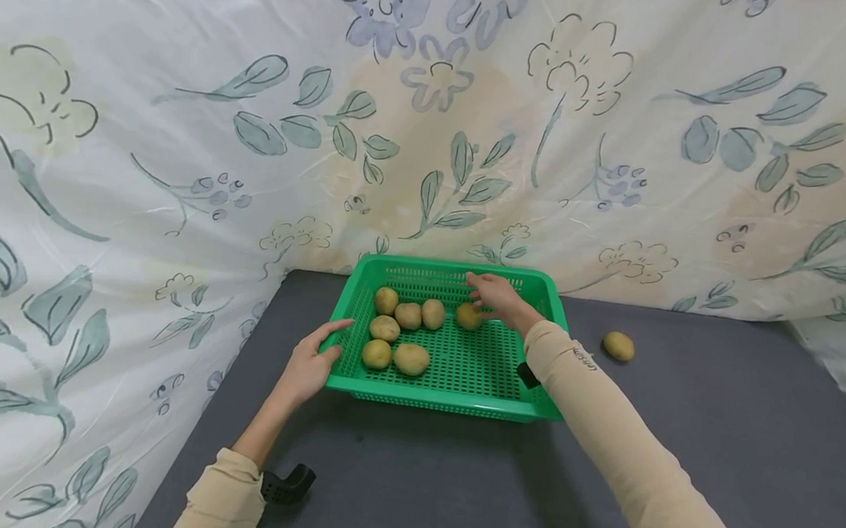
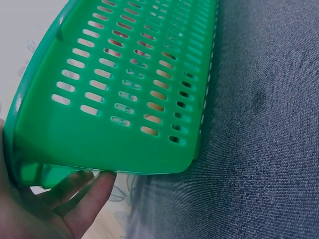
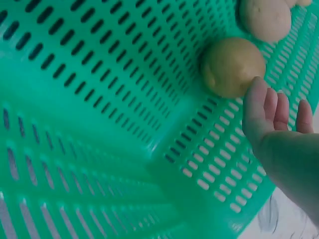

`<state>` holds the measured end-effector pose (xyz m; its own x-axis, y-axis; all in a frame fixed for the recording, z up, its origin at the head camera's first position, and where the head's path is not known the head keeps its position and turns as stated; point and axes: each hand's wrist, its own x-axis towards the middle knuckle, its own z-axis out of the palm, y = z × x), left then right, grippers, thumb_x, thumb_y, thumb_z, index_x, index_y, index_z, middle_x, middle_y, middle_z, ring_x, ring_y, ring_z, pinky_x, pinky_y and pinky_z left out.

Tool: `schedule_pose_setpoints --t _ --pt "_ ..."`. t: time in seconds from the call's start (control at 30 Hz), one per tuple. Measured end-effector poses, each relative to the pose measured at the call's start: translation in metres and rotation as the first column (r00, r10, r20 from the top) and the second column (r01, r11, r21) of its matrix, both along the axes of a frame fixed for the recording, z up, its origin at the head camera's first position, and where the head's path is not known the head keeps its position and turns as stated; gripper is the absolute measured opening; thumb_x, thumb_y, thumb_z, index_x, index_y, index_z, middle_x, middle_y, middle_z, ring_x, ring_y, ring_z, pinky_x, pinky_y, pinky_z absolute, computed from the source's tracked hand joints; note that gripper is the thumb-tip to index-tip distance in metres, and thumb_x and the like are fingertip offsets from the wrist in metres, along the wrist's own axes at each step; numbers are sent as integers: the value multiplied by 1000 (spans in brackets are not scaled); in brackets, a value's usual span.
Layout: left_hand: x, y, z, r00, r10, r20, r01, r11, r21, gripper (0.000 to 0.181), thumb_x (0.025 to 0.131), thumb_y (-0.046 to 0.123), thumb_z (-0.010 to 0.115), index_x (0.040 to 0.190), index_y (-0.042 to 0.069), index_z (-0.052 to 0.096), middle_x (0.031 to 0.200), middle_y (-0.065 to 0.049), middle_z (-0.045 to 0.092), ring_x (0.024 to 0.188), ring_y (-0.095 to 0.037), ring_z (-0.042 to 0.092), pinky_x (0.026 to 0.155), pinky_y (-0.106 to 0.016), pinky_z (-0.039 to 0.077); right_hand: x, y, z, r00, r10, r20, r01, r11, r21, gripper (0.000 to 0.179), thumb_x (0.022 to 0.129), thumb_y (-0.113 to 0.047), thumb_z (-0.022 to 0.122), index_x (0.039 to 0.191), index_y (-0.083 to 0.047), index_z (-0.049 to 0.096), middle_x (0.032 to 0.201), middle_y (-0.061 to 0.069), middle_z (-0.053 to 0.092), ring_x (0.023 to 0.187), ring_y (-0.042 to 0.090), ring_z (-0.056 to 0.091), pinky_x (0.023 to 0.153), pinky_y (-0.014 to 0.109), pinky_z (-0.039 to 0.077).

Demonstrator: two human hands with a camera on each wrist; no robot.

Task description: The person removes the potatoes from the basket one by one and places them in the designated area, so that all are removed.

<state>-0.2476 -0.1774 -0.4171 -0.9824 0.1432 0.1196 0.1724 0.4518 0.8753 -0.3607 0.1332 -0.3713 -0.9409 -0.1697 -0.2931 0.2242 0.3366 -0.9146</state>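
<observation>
A green plastic basket (image 1: 464, 404) with slotted walls sits on the dark cloth, several potatoes (image 1: 411, 360) in its left half. My left hand (image 1: 310, 365) grips the basket's left rim; in the left wrist view its fingers (image 2: 94, 201) curl against the outside of the end wall. Inside the basket, toward the back, my right hand (image 1: 498, 296) has its fingers spread loosely over a single potato (image 3: 233, 67). One fingertip overlaps that potato's edge in the right wrist view; I cannot tell if they touch. Nothing is gripped by this hand.
Another potato (image 1: 618, 347) lies on the dark cloth (image 1: 433, 484), right of the basket. Floral fabric (image 1: 446, 137) hangs behind and along the left side. A black wrist mount (image 1: 288, 484) sticks out from my left sleeve.
</observation>
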Motion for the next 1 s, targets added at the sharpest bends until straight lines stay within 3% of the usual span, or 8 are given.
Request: schedule_pose_setpoints --t 0.2,0.27,0.47,0.77,1.0 --pt "2 0 5 1000 -3 -6 3 1000 9 46 98 2 42 143 9 44 147 -19 34 38 -12 22 41 -26 29 6 -17 -4 993 117 -26 -116 992 54 52 103 -38 39 141 -3 44 131 23 45 105 34 50 90 49 42" --pt "2 0 6 1000 -2 -8 2 1000 9 46 98 2 42 143 9 44 147 -19 34 38 -12 22 40 -26 29 10 -24 -6 984 176 -23 -174 982 68 51 103 -38 40 140 -3 46 130 22 48 110 37 49 92 49 43" --pt "2 -2 4 1000 -1 -10 1 1000 5 45 98 3 43 143 8 44 146 -21 34 37 -9 22 41 -26 29 18 -43 -13 956 291 19 -292 953 77 46 103 -36 43 135 -5 50 117 20 53 105 38 52 93 51 44" --pt "2 -2 2 1000 -4 -10 4 1000 5 45 98 2 43 142 8 45 144 -22 37 37 -8 21 39 -26 29 23 -52 -15 881 448 154 -466 878 107 46 105 -33 35 136 -3 49 120 21 46 113 38 47 93 51 43" --pt "1 -2 1 1000 5 -7 -5 1000 4 45 98 3 42 143 9 45 144 -21 37 37 -11 22 40 -26 30 23 -60 -19 844 485 228 -513 854 83 50 103 -41 36 137 -6 49 128 17 42 119 38 44 88 51 48"
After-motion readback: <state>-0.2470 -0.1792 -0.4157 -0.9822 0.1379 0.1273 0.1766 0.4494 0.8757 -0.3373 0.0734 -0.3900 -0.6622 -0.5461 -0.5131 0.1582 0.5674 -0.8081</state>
